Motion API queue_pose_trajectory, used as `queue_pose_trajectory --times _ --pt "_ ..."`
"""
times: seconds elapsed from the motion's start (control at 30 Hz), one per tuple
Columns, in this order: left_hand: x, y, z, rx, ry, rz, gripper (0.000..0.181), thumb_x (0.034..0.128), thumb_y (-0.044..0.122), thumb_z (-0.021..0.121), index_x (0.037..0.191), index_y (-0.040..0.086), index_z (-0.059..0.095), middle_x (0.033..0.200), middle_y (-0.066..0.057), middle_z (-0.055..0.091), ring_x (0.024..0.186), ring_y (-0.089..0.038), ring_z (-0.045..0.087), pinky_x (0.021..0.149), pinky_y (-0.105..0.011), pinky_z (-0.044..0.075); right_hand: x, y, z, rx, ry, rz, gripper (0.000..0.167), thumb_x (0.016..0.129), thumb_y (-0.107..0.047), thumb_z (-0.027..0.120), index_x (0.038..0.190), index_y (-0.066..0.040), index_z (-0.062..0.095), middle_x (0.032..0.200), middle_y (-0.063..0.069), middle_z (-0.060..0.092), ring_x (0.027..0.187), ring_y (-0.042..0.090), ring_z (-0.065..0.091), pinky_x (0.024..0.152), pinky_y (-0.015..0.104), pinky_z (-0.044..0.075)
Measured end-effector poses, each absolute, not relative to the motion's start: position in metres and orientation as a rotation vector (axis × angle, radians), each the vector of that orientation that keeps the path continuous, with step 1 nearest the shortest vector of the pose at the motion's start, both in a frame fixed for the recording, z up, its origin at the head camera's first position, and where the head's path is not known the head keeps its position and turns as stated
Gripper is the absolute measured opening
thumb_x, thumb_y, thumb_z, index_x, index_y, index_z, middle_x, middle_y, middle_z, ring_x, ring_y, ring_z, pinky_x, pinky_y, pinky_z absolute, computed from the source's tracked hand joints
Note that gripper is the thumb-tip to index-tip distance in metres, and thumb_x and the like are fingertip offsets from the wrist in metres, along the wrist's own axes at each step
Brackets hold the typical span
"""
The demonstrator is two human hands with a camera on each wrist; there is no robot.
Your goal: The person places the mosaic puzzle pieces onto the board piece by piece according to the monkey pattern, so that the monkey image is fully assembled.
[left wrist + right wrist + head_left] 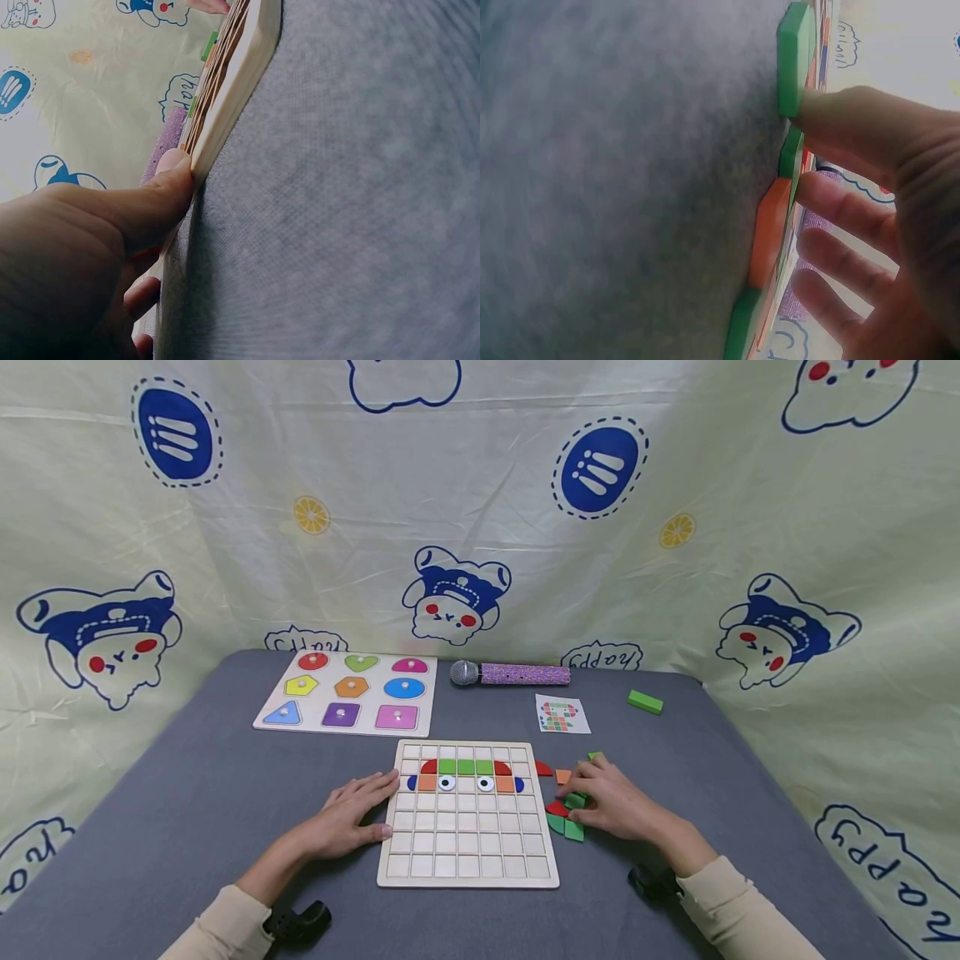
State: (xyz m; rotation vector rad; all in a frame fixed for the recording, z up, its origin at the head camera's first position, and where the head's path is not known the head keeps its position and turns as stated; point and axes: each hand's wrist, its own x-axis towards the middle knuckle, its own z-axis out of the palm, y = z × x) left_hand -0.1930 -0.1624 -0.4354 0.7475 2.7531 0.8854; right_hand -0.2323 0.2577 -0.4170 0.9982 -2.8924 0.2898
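A pale wooden grid board point(467, 843) lies on the table, with red, green, orange and blue tiles and two eye tiles point(485, 783) forming its upper rows. My left hand point(348, 814) rests against the board's left edge; in the left wrist view its thumb point(172, 176) touches the edge. To the right of the board, my right hand point(618, 802) is over a loose group of tiles. Its thumb and index finger pinch a green tile point(575, 801). Around it lie a red tile point(557, 809), an orange tile point(562, 777) and other green tiles point(573, 831).
Behind the board are a shape puzzle point(341, 693), a glittery purple microphone point(525, 674) and a small pattern card point(562, 714). A green block point(645, 702) lies at the far right. A printed cloth point(480, 485) hangs behind the grey table point(187, 827).
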Motion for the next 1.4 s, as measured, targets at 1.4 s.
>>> queue_pose_trajectory --times 1.4 --pt "-0.193 -0.162 -0.435 0.747 2.757 0.892 0.068 0.0905 0.033 0.061 0.147 0.007 0.033 0.156 -0.010 0.028 0.143 -0.039 0.021 0.108 -0.065 0.012 -0.218 0.176 -0.401 1.060 -2.794 0.402 0.021 0.081 -0.031 0.073 0.099 -0.021 0.072 0.095 -0.006 0.062 0.093 0.010 0.045 0.078 0.031 0.040"
